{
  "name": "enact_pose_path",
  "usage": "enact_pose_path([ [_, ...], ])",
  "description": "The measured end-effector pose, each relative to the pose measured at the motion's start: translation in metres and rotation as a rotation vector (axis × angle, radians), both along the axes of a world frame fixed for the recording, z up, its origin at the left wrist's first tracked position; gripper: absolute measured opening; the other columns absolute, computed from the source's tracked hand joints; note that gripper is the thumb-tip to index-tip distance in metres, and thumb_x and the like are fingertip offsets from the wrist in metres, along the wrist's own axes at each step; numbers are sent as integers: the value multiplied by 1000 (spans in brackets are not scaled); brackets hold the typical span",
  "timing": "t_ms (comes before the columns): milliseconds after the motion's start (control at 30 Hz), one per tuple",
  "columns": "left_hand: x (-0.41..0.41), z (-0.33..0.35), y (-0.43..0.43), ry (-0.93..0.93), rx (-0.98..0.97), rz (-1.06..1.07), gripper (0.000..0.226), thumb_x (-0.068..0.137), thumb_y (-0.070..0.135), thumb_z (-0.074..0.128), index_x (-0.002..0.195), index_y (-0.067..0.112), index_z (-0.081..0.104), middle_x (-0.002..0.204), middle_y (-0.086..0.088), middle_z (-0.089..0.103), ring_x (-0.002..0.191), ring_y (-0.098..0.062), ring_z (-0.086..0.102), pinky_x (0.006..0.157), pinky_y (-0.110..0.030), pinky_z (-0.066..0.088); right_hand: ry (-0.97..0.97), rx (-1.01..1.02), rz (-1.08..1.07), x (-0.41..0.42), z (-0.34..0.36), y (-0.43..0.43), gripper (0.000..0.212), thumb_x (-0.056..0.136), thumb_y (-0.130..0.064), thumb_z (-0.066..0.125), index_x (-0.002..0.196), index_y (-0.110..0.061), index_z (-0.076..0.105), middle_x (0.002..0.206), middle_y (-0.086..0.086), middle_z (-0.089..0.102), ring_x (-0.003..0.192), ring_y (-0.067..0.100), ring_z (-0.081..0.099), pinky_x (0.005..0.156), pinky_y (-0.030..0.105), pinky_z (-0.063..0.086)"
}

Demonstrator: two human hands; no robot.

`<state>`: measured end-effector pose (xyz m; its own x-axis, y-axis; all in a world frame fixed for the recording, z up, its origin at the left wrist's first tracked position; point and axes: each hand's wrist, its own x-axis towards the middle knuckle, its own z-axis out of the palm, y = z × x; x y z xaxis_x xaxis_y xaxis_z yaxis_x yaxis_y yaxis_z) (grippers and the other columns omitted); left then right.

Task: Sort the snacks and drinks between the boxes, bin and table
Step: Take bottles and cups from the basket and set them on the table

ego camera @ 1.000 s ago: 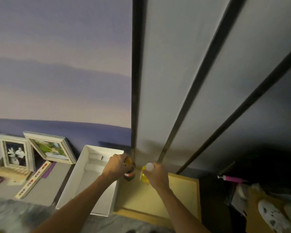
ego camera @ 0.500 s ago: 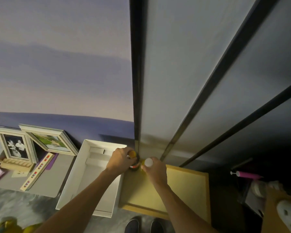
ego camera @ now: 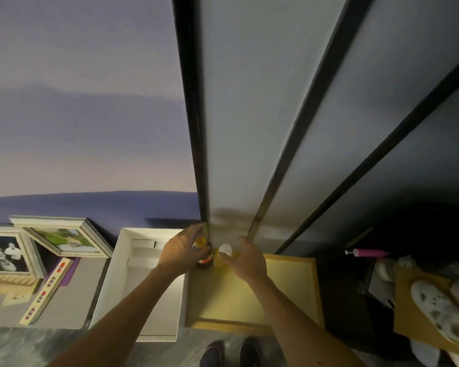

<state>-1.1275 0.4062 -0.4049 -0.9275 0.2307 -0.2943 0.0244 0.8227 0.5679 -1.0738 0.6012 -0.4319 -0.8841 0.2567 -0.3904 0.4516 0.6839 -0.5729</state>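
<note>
My left hand point(ego camera: 182, 251) is wrapped around a dark bottle with an orange cap point(ego camera: 204, 256), which stands upright in the far left corner of the shallow yellow box point(ego camera: 289, 287). Right beside it stands a yellow bottle with a white cap point(ego camera: 223, 254). My right hand point(ego camera: 247, 260) is just to its right, thumb lifted and fingers spread, the fingertips at the bottle's side. An open white box point(ego camera: 143, 287) lies directly left of the yellow box with nothing seen in it.
Picture frames point(ego camera: 61, 238) and a long striped strip point(ego camera: 48, 290) lie on a grey surface at left. Wall panels with dark rails point(ego camera: 196, 128) rise behind the boxes. At right are a pink pump point(ego camera: 368, 252) and white clogs point(ego camera: 440, 311) on cardboard. My shoes point(ego camera: 228, 353) show below.
Both bottles have come down and back into the yellow box's far left corner. My right hand has loosened, its thumb now lifted off the yellow bottle. The left hand still grips.
</note>
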Motion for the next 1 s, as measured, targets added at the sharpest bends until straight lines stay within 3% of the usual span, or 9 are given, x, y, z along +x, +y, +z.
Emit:
enact_pose_path([
  [133, 0, 33, 11, 29, -24, -66, 91, 82, 79, 66, 156, 33, 36, 156, 4, 50, 139, -24, 52, 111, -46, 50, 103, 79, -66, 7, 11, 39, 91, 77, -94, 55, 139, -26, 55, 135, -1, 66, 126, 23, 64, 98, 46, 59],
  [200, -1, 50, 26, 82, -25, -122, 102, 77, 90, 56, 158, 33, 32, 160, 2, 45, 143, -27, 48, 114, -52, 47, 139, 126, -85, 20, 44, 56, 103, 77, -94, 53, 151, -24, 46, 151, 2, 54, 139, 23, 54, 108, 48, 54],
  [333, 10, 98, 71, 203, -3, -266, 100, 84, 86, 56, 163, 31, 27, 169, 2, 32, 153, -27, 34, 123, -52, 36, 187, 208, -189, 66, 122, 86, 114, 76, -93, 55, 162, -22, 32, 165, 3, 39, 150, 26, 43, 117, 53, 45],
  [433, 23, 129, 113, 285, -2, -352, 110, 79, 97, 41, 164, 27, 28, 170, -1, 30, 155, -26, 31, 126, -50, 31, 241, 278, -309, 113, 155, 120, 118, 75, -98, 52, 164, -23, 28, 168, 2, 37, 152, 27, 42, 117, 52, 46],
  [533, 43, 149, 161, 357, 36, -470, 104, 85, 89, 49, 163, 22, 32, 169, -3, 34, 153, -27, 35, 125, -49, 33, 266, 361, -441, 173, 185, 155, 120, 78, -97, 51, 166, -20, 25, 171, 6, 31, 156, 30, 37, 121, 52, 41],
  [633, 86, 173, 213, 440, 107, -622, 97, 86, 83, 55, 158, 20, 39, 163, -5, 42, 146, -29, 43, 120, -48, 37, 269, 433, -605, 251, 206, 186, 125, 76, -99, 40, 165, -12, 29, 168, 13, 35, 153, 36, 39, 122, 51, 39],
  [733, 148, 186, 260, 481, 165, -746, 96, 88, 82, 57, 157, 18, 40, 159, -8, 46, 143, -31, 47, 117, -48, 40, 298, 403, -803, 345, 202, 217, 147, 57, -116, 22, 161, -13, 36, 164, 13, 42, 149, 36, 45, 119, 53, 42],
  [867, 250, 188, 301, 432, 225, -892, 97, 83, 83, 61, 156, 23, 41, 159, -5, 46, 143, -28, 47, 116, -47, 42, 216, 523, -971, 467, 228, 199, 114, 81, -99, 44, 161, -17, 38, 169, 6, 39, 154, 34, 40, 119, 51, 42],
  [1000, 344, 164, 322, 428, 258, -1006, 105, 74, 98, 52, 146, 21, 53, 148, -8, 56, 138, -34, 53, 113, -50, 46, 166, 541, -1134, 571, 224, 171, 118, 79, -97, 45, 165, -17, 33, 170, 9, 38, 154, 32, 39, 120, 47, 42],
])
